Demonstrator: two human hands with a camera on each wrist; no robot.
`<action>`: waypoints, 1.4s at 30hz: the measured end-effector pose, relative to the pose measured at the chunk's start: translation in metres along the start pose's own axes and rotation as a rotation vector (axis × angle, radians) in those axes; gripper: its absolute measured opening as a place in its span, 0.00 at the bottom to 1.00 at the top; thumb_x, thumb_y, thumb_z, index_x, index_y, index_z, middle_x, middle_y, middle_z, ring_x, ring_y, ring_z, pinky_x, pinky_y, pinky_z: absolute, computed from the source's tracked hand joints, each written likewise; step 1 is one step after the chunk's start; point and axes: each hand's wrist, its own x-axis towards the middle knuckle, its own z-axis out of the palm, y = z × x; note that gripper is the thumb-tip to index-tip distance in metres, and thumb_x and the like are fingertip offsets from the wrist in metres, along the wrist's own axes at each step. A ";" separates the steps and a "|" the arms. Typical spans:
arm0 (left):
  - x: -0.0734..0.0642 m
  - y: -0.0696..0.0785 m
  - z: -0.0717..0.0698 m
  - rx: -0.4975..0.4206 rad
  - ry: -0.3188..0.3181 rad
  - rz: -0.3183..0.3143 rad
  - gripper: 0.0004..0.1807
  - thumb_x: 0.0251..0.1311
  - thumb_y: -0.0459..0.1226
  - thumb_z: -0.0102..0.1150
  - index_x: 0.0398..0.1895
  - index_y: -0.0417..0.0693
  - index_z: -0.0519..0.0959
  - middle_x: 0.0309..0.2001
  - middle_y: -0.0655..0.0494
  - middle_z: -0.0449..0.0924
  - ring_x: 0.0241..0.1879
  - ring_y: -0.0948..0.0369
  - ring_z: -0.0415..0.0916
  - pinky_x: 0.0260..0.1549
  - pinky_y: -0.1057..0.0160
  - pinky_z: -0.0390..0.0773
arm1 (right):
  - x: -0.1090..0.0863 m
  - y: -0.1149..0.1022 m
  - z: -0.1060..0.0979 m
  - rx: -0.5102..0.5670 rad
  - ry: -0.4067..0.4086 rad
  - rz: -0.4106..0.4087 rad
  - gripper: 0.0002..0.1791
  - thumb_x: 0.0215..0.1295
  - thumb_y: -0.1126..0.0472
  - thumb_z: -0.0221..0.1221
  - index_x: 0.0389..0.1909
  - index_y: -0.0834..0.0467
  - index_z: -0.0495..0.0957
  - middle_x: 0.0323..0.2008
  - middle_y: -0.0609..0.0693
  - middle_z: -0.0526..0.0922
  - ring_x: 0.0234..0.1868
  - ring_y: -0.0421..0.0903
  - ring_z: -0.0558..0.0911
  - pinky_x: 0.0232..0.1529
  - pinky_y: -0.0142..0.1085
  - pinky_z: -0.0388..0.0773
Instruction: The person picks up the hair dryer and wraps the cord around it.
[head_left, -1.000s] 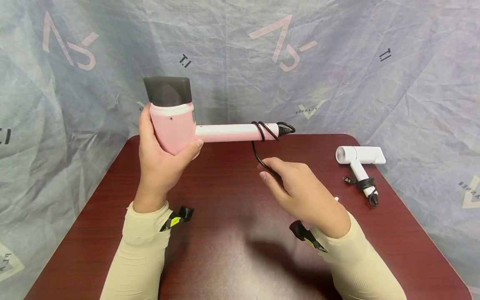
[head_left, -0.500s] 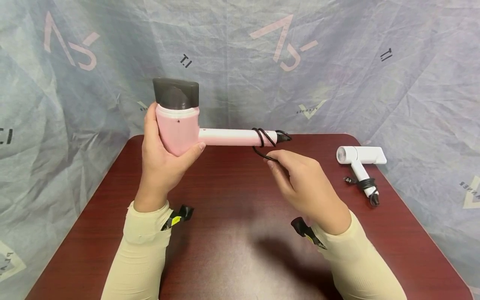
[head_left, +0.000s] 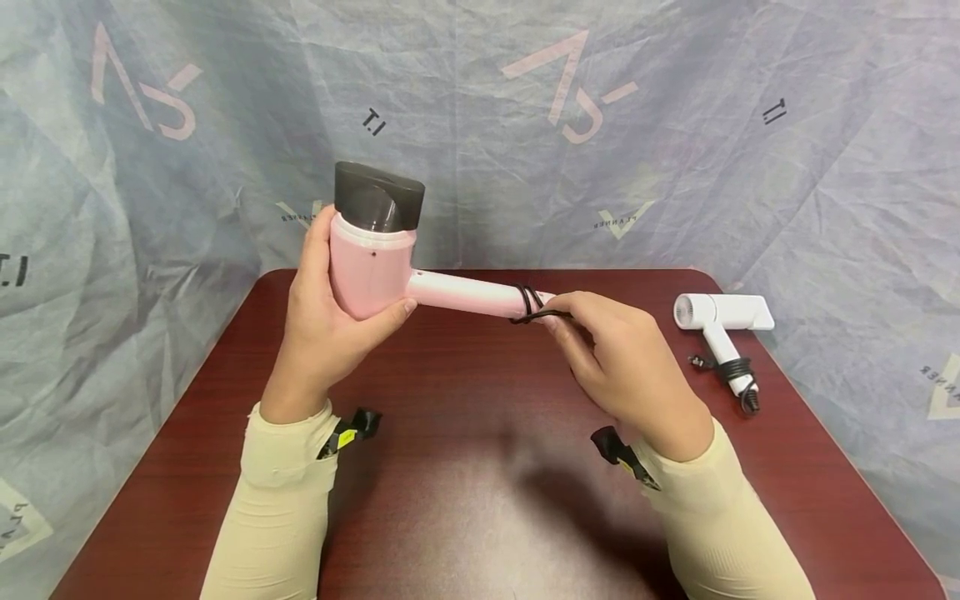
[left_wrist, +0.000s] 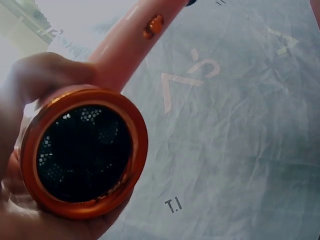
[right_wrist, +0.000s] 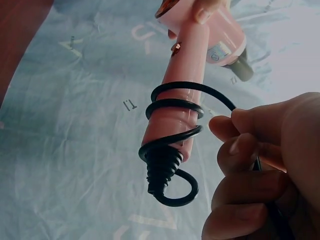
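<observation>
- Pink hair dryer [head_left: 371, 275]: we are finding it held above the far half of the table [head_left: 450, 400], left of centre, its dark nozzle [head_left: 377, 198] facing far and its handle [head_left: 463, 294] running right.
- Left hand [head_left: 322, 321]: we are noting fingers and thumb curling round the dryer's body, bearing it.
- Right hand [head_left: 626, 358]: we are seeing it pinching the black cord [right_wrist: 175, 103] between thumb and fingertips, beside the handle's right end.
- Loops: we are counting several, sitting loosely round that end.
- Step in hand: we are judging it to be winding cord onto handle.
- Next move: we are reckoning it calls for passing the cord round the handle under light tension, with the body held steady.
- White hair dryer [head_left: 735, 312]: we are listing it as lying on the table, far right, its wrapped cord [head_left: 735, 369] included.
</observation>
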 end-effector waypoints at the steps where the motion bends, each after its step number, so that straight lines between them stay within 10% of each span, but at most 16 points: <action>1: 0.000 0.001 0.000 -0.002 -0.006 0.006 0.55 0.41 0.26 0.79 0.76 0.42 0.62 0.61 0.45 0.74 0.53 0.59 0.72 0.52 0.66 0.72 | 0.000 0.000 0.000 0.004 -0.003 0.004 0.06 0.73 0.61 0.62 0.47 0.54 0.85 0.37 0.39 0.84 0.31 0.35 0.72 0.37 0.27 0.67; 18: 0.003 -0.003 -0.010 -0.188 -0.183 0.101 0.55 0.38 0.21 0.77 0.76 0.44 0.64 0.57 0.47 0.78 0.52 0.55 0.74 0.54 0.63 0.74 | -0.001 0.005 -0.006 -0.013 -0.053 -0.048 0.07 0.71 0.57 0.65 0.47 0.48 0.86 0.33 0.36 0.77 0.29 0.31 0.70 0.34 0.25 0.65; 42: 0.001 -0.007 -0.015 -0.419 -0.264 0.038 0.59 0.37 0.15 0.72 0.79 0.45 0.61 0.60 0.39 0.76 0.53 0.49 0.76 0.52 0.60 0.78 | 0.002 0.015 -0.006 0.260 -0.161 -0.061 0.18 0.71 0.63 0.64 0.57 0.42 0.85 0.31 0.33 0.74 0.29 0.32 0.70 0.32 0.24 0.68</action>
